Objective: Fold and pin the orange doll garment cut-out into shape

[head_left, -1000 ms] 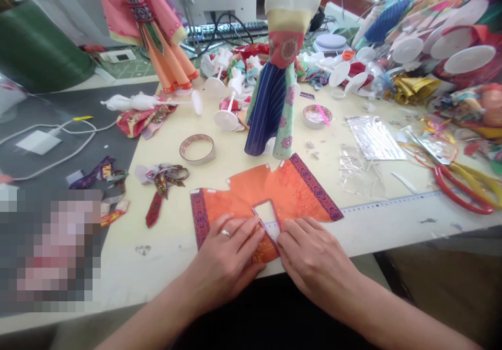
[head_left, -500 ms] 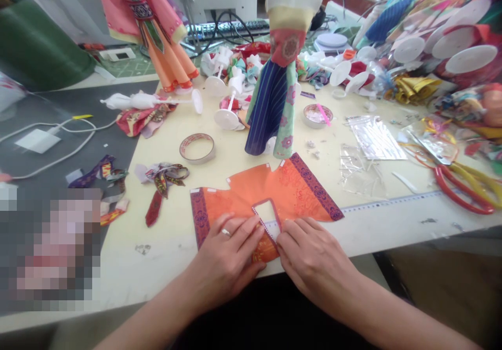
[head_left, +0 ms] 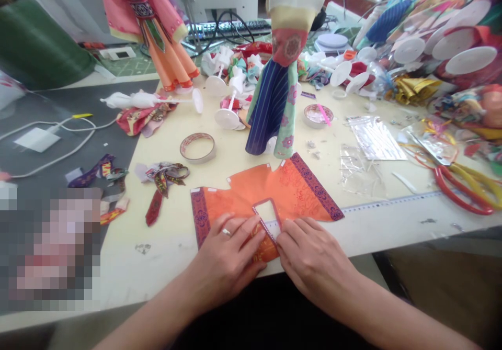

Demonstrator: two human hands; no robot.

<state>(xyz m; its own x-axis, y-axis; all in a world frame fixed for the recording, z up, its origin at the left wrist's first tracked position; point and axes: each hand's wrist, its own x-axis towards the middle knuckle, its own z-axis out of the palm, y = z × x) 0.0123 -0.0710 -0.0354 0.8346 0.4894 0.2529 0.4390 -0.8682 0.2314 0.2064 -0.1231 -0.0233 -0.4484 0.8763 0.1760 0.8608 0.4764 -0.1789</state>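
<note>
Left hand (head_left: 225, 250): open, fingers together and lying flat on the cloth, just left of the neck opening. You wear a ring (head_left: 226, 232) on one finger.

Right hand (head_left: 314, 258): also open, fingertips pressing down at the lower right edge of the opening. Neither hand looks closed around anything.

Orange cloth (head_left: 298, 193): it lies flat on the table's front edge, right under your hands. It is a patterned garment piece with purple bands at both ends, and its squared neck opening (head_left: 266, 213) sits between your hands.

Just beyond the cloth: a doll form in a blue striped skirt (head_left: 272, 109) stands upright, nearly touching the cloth's top edge.

To the left: a roll of tape (head_left: 198, 147) and a tangle of ribbon scraps (head_left: 162, 180) — both near the cloth, not touching it.

To the right: a long ruler (head_left: 392, 203) runs along the table, partly under the cloth's right corner, with a clear plastic bag (head_left: 374, 138) and red-and-yellow-handled scissors (head_left: 458, 193) further off.

Table (head_left: 149, 271): pale, and crowded toward the back with white doll stands (head_left: 227, 119).
</note>
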